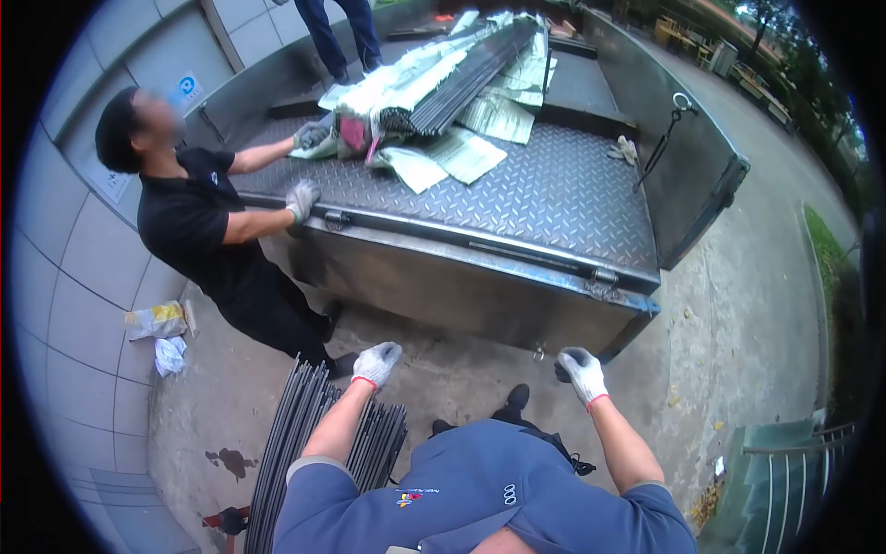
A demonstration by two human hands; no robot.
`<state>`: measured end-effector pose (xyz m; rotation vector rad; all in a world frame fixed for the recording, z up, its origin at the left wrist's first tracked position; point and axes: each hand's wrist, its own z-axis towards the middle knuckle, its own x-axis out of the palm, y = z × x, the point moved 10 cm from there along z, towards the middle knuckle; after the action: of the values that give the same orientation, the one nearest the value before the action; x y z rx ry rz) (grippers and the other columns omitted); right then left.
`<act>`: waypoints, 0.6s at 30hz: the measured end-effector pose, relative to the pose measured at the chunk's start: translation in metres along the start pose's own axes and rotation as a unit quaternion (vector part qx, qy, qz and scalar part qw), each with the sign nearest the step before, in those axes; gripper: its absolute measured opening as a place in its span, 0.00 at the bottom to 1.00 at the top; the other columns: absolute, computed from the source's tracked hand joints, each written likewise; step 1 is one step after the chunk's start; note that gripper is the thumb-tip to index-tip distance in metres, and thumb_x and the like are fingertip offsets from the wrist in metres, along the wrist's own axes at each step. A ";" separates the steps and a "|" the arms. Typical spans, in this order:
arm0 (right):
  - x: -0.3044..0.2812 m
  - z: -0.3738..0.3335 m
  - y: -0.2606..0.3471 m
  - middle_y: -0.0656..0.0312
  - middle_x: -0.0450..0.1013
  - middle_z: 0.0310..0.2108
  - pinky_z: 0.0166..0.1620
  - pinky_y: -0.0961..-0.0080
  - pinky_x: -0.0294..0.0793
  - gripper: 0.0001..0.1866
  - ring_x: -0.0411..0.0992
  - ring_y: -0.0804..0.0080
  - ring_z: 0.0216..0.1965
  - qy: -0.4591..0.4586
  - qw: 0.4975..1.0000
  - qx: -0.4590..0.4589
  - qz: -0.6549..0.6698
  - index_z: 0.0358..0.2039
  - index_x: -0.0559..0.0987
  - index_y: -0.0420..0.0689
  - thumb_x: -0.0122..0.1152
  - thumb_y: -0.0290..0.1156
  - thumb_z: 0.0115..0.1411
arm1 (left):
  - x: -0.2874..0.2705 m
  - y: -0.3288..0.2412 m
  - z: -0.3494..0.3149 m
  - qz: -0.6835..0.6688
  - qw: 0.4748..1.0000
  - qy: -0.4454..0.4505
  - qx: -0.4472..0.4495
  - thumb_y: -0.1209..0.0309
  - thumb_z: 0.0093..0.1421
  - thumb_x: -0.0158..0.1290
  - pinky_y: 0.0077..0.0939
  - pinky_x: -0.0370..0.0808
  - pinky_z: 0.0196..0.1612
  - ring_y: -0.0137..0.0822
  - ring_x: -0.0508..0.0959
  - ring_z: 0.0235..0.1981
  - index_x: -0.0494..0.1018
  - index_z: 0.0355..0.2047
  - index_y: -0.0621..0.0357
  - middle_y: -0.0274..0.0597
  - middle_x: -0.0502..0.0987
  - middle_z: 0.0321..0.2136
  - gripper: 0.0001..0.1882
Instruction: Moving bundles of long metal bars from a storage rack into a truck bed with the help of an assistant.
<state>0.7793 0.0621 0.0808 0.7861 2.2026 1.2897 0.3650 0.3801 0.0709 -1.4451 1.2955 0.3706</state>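
My left hand [377, 363], in a white glove with a red cuff, hangs in the air with its fingers curled in. Beside it, at the lower left, is a bundle of thin dark metal rods [293, 429]; I see no contact between them. My right hand [583, 374], gloved alike, is held out to the right below the truck's lowered tailgate [443, 305], fingers bent inward. Nothing shows in either hand. On the diamond-plate truck bed [563, 203] lies another bundle of dark rods [475, 78], partly covered by pale silvery sheet wrapping [420, 171].
A co-worker [198, 203] in black with gloves stands at the left, one hand on the bed's edge, the other near the wrapped bundle. Another person's legs [341, 37] stand behind. Loose gloves [625, 150] lie by the right side wall [683, 148]. A sack [157, 320] rests by the tiled wall.
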 end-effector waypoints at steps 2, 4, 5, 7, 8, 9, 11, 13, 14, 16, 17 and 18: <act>0.016 0.035 0.042 0.55 0.82 0.37 0.40 0.73 0.84 0.18 0.81 0.72 0.35 0.032 0.999 -0.036 0.003 0.51 0.81 0.34 0.67 0.35 0.67 | -0.007 -0.030 0.027 -0.016 0.998 -0.055 0.033 0.40 0.68 0.50 0.45 0.76 0.57 0.56 0.80 0.55 0.82 0.53 0.50 0.51 0.83 0.51 0.30; 0.028 0.055 0.092 0.55 0.83 0.39 0.41 0.73 0.84 0.18 0.81 0.73 0.37 0.051 0.968 -0.226 -0.099 0.52 0.81 0.35 0.68 0.33 0.67 | -0.012 -0.069 0.043 -0.057 0.991 -0.101 0.073 0.42 0.69 0.51 0.44 0.77 0.55 0.56 0.81 0.54 0.82 0.53 0.51 0.51 0.83 0.50 0.28; 0.051 0.047 0.109 0.54 0.83 0.40 0.42 0.74 0.83 0.17 0.82 0.72 0.38 0.100 0.990 -0.089 0.032 0.52 0.81 0.36 0.67 0.32 0.68 | -0.023 -0.082 0.042 -0.053 0.985 -0.140 0.088 0.47 0.70 0.51 0.44 0.78 0.52 0.56 0.82 0.51 0.82 0.52 0.49 0.52 0.84 0.46 0.24; 0.057 0.061 0.119 0.54 0.83 0.40 0.42 0.72 0.84 0.17 0.82 0.70 0.37 0.125 0.985 -0.073 0.092 0.53 0.80 0.36 0.65 0.32 0.69 | -0.029 -0.130 0.055 -0.080 0.979 -0.163 0.096 0.49 0.71 0.51 0.42 0.78 0.52 0.55 0.82 0.50 0.82 0.51 0.51 0.52 0.84 0.46 0.23; 0.064 0.067 0.126 0.53 0.82 0.40 0.43 0.70 0.85 0.17 0.82 0.68 0.37 0.152 0.978 -0.067 0.128 0.53 0.79 0.35 0.64 0.33 0.70 | -0.030 -0.148 0.065 -0.081 0.978 -0.168 0.093 0.49 0.71 0.51 0.42 0.78 0.52 0.55 0.82 0.50 0.82 0.51 0.51 0.52 0.84 0.46 0.23; 0.067 0.070 0.131 0.53 0.82 0.40 0.43 0.70 0.85 0.17 0.82 0.68 0.37 0.158 0.977 -0.065 0.128 0.53 0.79 0.35 0.64 0.33 0.70 | -0.034 -0.159 0.070 -0.113 0.972 -0.181 0.104 0.48 0.70 0.52 0.43 0.78 0.51 0.55 0.82 0.50 0.82 0.51 0.51 0.52 0.84 0.46 0.23; 0.075 0.074 0.139 0.52 0.82 0.41 0.43 0.68 0.86 0.18 0.83 0.65 0.38 0.191 0.968 -0.056 0.152 0.53 0.78 0.34 0.64 0.34 0.70 | -0.041 -0.180 0.081 -0.143 0.965 -0.191 0.110 0.48 0.69 0.54 0.43 0.78 0.51 0.56 0.82 0.51 0.83 0.51 0.52 0.51 0.84 0.46 0.24; 0.078 0.078 0.145 0.51 0.82 0.41 0.44 0.67 0.85 0.19 0.83 0.64 0.38 0.199 0.966 -0.046 0.157 0.53 0.78 0.34 0.64 0.36 0.70 | -0.055 -0.201 0.094 -0.140 0.963 -0.203 0.110 0.52 0.71 0.54 0.38 0.78 0.50 0.51 0.84 0.49 0.83 0.50 0.55 0.53 0.84 0.45 0.22; 0.078 0.078 0.146 0.51 0.82 0.41 0.44 0.67 0.85 0.19 0.83 0.64 0.38 0.199 0.965 -0.033 0.170 0.53 0.77 0.34 0.64 0.36 0.70 | -0.058 -0.201 0.106 -0.154 0.948 -0.242 0.138 0.51 0.71 0.54 0.36 0.79 0.47 0.48 0.86 0.45 0.83 0.49 0.55 0.51 0.86 0.41 0.22; 0.078 0.085 0.146 0.49 0.82 0.42 0.45 0.67 0.85 0.20 0.83 0.62 0.38 0.200 0.962 -0.021 0.186 0.53 0.76 0.35 0.62 0.39 0.71 | -0.069 -0.215 0.132 -0.172 0.946 -0.240 0.136 0.51 0.71 0.54 0.35 0.79 0.46 0.46 0.86 0.42 0.83 0.49 0.56 0.50 0.86 0.38 0.22; 0.080 0.089 0.146 0.49 0.82 0.42 0.45 0.67 0.85 0.20 0.83 0.62 0.38 0.195 0.963 -0.020 0.184 0.53 0.76 0.35 0.62 0.39 0.71 | -0.077 -0.221 0.146 -0.188 0.943 -0.240 0.133 0.51 0.71 0.54 0.35 0.79 0.44 0.45 0.86 0.40 0.83 0.49 0.56 0.48 0.86 0.35 0.22; 0.082 0.093 0.147 0.49 0.82 0.41 0.45 0.66 0.86 0.20 0.83 0.61 0.38 0.195 0.956 -0.010 0.218 0.53 0.76 0.35 0.62 0.39 0.71 | -0.084 -0.229 0.161 -0.171 0.949 -0.234 0.122 0.52 0.71 0.55 0.33 0.79 0.42 0.43 0.86 0.37 0.83 0.48 0.57 0.46 0.85 0.31 0.21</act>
<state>0.8148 0.2332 0.1608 1.1377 2.3916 1.8096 0.5942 0.5106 0.1969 -1.2424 0.6665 0.2853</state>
